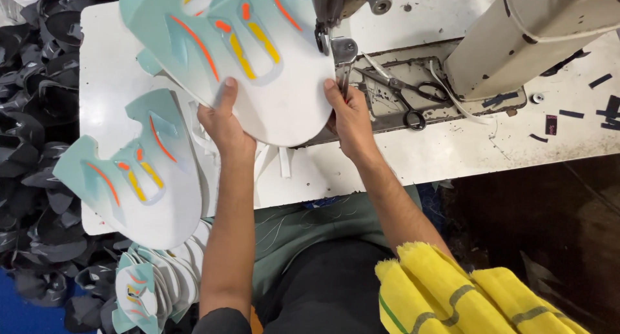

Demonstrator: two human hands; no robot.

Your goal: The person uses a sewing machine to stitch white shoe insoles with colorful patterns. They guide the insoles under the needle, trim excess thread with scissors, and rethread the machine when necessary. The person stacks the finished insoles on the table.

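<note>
Bright, even light is falling from overhead, washing the white table [452, 147] close to glare. Soft shadows are lying under the left hand [223, 124] and right hand [352, 118]. The floor at lower right is sinking into darkness. The yellow cloth [465, 295] at the bottom edge is showing slightly blurred, and the wide lens is bending lines near the edges

Single head view, looking steeply down — close over the white worktable [452, 147] (no second view)
</note>
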